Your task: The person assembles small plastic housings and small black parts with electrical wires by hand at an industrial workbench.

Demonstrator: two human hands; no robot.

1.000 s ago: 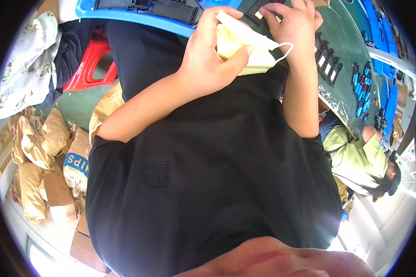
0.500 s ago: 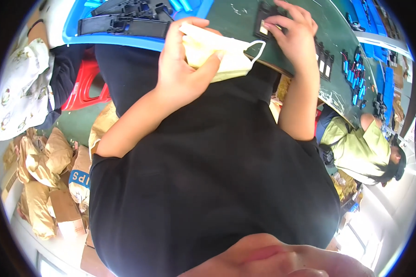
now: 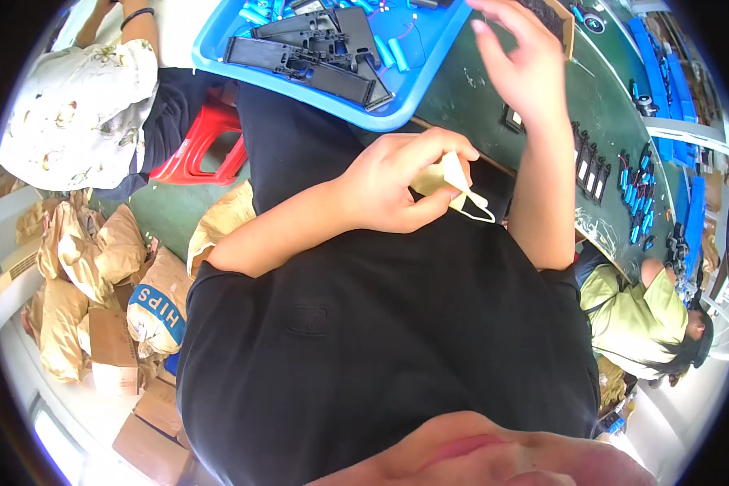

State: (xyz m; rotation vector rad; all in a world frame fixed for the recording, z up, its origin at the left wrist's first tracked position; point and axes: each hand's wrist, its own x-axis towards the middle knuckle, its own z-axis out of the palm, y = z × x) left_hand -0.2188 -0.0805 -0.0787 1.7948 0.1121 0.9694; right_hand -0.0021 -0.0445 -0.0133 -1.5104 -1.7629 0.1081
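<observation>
My left hand [image 3: 409,174] is closed round a pale yellow folded sheet [image 3: 454,172], held before my body below the table's edge. A thin white loop [image 3: 479,206] hangs off its end, and my fingers hide much of the rest. Fingers apart, my right hand [image 3: 526,65] is raised over the green table beside the blue tray [image 3: 397,117]; nothing shows in it, though the top edge cuts it close. Beneath its wrist, a black plastic part [image 3: 513,119] with a white patch is partly hidden. Black plastic casings [image 3: 300,65] and blue cylindrical cells [image 3: 398,53] lie in the tray.
Several black parts with white patches [image 3: 593,172] stand in a row right of my forearm, with wired blue cells [image 3: 638,190] beyond. A cardboard box [image 3: 555,20] is behind my right hand. People sit at left and right. A red stool [image 3: 211,146] and brown sacks [image 3: 97,251] are left.
My right hand has left the black part it was touching and moved up and away, fingers spreading. My left hand has drawn the yellow sheet lower and rightward. The view has shifted.
</observation>
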